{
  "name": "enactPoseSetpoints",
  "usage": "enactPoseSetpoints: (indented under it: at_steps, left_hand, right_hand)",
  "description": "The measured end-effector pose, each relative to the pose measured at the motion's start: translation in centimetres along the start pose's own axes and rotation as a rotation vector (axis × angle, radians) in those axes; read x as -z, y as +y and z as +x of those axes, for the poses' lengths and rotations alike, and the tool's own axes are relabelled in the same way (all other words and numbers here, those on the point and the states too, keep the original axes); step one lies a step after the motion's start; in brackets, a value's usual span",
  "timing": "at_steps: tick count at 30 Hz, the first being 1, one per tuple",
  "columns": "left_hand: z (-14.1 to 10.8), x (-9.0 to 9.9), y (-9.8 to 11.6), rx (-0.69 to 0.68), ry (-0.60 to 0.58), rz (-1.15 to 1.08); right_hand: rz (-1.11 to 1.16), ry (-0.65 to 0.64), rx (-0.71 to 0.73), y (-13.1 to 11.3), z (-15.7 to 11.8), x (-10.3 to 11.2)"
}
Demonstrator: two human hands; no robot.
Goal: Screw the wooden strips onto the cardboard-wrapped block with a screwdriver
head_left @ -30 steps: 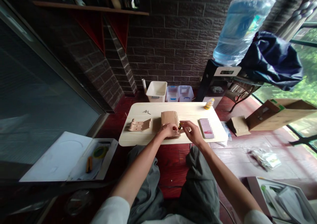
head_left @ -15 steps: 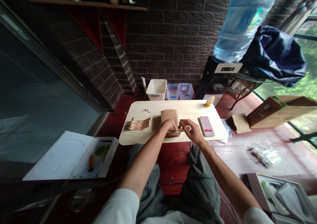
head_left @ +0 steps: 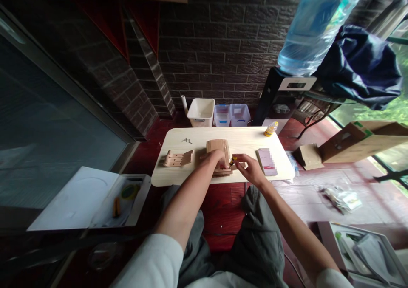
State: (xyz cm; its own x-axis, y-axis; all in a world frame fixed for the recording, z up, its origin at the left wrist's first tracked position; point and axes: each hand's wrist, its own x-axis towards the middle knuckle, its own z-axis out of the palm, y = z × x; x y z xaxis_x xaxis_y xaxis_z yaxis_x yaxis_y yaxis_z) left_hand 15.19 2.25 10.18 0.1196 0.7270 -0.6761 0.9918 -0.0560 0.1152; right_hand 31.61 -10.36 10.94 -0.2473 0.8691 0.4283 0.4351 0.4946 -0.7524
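A: What does the view show, and what has just changed?

B: Pale wooden worktop (head_left: 242, 137), seen from above, with a person seated at its near edge. Very little has changed: over the last second both hands stay at the centre of the worktop, and mainly the view shifts.

A: Where is the main piece?

B: At the centre lies a curved slatted wooden panel (head_left: 218, 151). A flat wooden bracket (head_left: 177, 158) lies at 9 o'clock from it, a phone (head_left: 266, 161) with a blurred screen at 3 o'clock, and a small yellow bottle (head_left: 271, 129) at 2 o'clock.

A: And the hands?

B: The left grip (head_left: 213, 159) lies over the panel's near part, touching it; its fingers are partly hidden, so whether it is closed cannot be told. The right grip (head_left: 250, 170) is closed in a pinch on a small yellow-handled screwdriver (head_left: 233, 160), whose tip is just beside the panel's right edge.

A: Anything smaller?

B: A few small screws (head_left: 188, 141) lie at 10 o'clock from the panel.
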Motion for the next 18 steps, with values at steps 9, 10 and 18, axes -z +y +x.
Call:
enactPoseSetpoints:
  at_steps: [9,10,18]
  left_hand:
    - [-0.2,0.3,0.9,0.281,0.145,0.016]
    - [-0.3,0.3,0.8,0.269,0.181,-0.002]
    - [0.2,0.0,-0.2,0.196,0.086,-0.120]
  right_hand:
    - [-0.107,-0.094,0.067,-0.9,0.5,1.1]
    - [-0.128,-0.120,0.072,-1.1,0.7,1.2]
    - [-0.346,-0.300,0.105,-2.8,2.4,1.9]
